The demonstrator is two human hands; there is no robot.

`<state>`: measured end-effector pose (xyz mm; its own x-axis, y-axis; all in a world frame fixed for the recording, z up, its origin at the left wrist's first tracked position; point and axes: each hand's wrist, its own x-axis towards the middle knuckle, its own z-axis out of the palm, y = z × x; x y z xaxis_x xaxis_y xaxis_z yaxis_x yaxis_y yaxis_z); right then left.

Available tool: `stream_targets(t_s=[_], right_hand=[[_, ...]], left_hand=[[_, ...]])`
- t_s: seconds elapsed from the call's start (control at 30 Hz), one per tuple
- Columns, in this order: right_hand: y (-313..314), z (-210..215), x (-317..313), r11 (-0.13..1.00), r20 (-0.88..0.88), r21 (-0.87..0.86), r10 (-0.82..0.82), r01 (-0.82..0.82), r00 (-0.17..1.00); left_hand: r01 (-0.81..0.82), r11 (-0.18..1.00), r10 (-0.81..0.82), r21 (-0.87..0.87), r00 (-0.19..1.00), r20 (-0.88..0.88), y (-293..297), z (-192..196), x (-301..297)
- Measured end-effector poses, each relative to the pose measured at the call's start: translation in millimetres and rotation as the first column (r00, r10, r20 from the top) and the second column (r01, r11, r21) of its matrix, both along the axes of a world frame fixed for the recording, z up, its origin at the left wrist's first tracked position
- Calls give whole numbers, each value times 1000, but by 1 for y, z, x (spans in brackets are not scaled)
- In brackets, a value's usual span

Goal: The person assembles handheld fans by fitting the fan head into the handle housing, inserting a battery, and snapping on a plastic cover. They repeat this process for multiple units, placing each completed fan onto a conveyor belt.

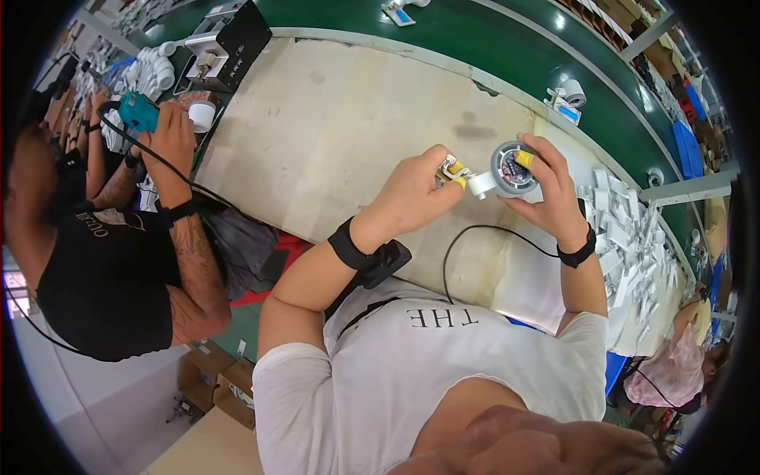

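Holding a small assembly in the air above the desk (332, 134), we see these risks, all placed relative to that desk:

Desk: beige, bare beneath our hands; a part dropped there could roll toward the green conveyor belt (491, 47) at its far edge.

Pile of white parts (633, 245): on the desk's right end; a slip could scatter it, we judge.

Round grey part (513, 168): above the desk's right half, pinched by our right hand (550, 194) with yellow-capped fingertips; a loose pinch may let it tilt.

Left hand (416, 194): above the desk's middle, clenched on a small white fitting (479, 186) touching the grey part; misalignment could jam it.

Black cable (475, 237): near the desk's front edge; it might snag our wrists.
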<state>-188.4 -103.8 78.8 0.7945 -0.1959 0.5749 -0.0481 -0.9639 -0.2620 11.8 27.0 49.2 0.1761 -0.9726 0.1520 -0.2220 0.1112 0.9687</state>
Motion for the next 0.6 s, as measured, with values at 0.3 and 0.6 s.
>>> stream_targets(t_s=[0.3,0.6], right_hand=[[-4,34,8,901,-135,427,149,-78,979],[-4,44,10,917,-291,390,44,77,956]], left_hand=[[102,991,-124,86,944,305,-2,11,-11],[178,974,-207,137,950,235,-2,9,-15]])
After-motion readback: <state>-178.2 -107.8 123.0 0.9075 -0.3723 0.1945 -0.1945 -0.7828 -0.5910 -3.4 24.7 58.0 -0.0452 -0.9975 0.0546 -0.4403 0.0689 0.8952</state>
